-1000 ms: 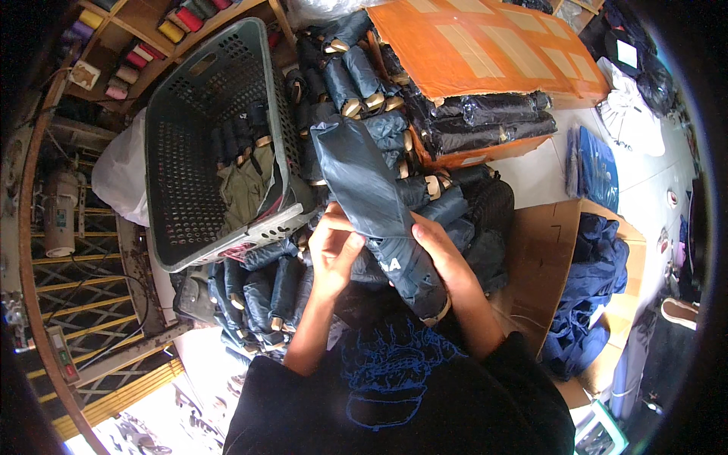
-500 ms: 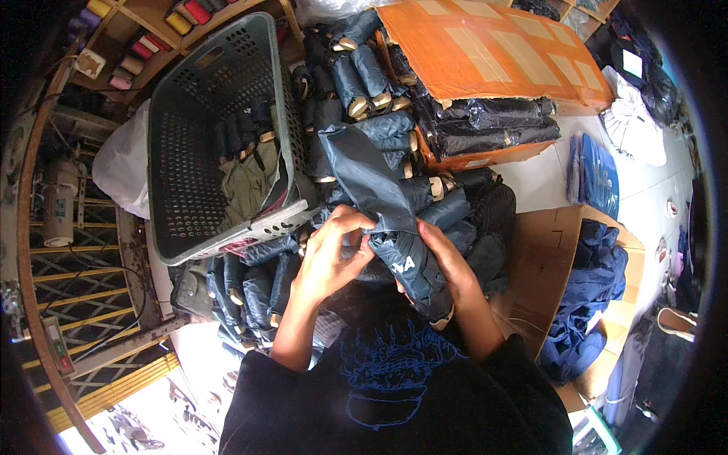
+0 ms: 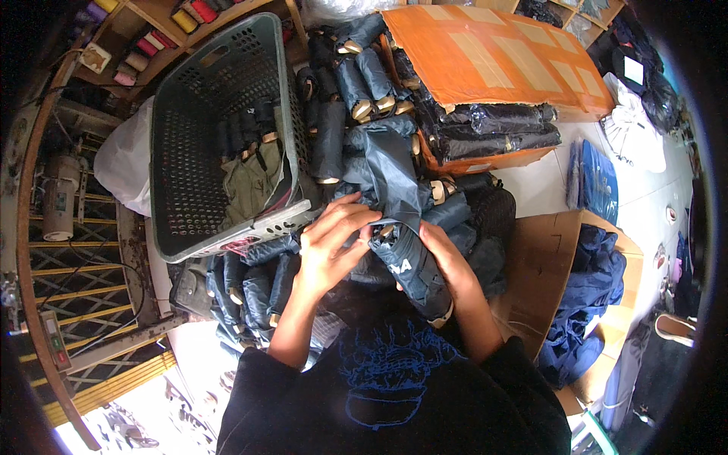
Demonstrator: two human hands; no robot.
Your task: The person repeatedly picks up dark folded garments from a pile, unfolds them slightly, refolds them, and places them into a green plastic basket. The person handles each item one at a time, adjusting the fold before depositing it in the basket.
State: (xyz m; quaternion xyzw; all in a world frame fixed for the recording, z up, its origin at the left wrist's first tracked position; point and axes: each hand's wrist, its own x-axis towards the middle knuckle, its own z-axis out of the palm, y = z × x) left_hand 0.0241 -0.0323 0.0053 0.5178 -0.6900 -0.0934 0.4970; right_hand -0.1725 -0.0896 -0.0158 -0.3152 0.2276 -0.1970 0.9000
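Note:
A dark blue folded umbrella lies tilted in front of my chest, its light-coloured end toward me. Around its far end sits the mouth of a limp cloth sleeve, which stretches away over the pile. My left hand pinches the sleeve's rim on the left, fingers bent. On the other side, my right hand is wrapped round the umbrella, its thumb along the sleeve's edge; some fingers are hidden underneath. Many similar sleeved umbrellas with beige ends lie beyond and beside my hands.
At left stands a dark plastic basket with umbrellas and olive cloth inside. An orange taped carton holds black wrapped packs at the back. A brown carton of navy cloth is at right. Thread spools fill a shelf.
The sleeve's far end has swung to the right and now hangs straighter away from the umbrella. My left fingers have spread a little along its rim; the right hand has barely moved.

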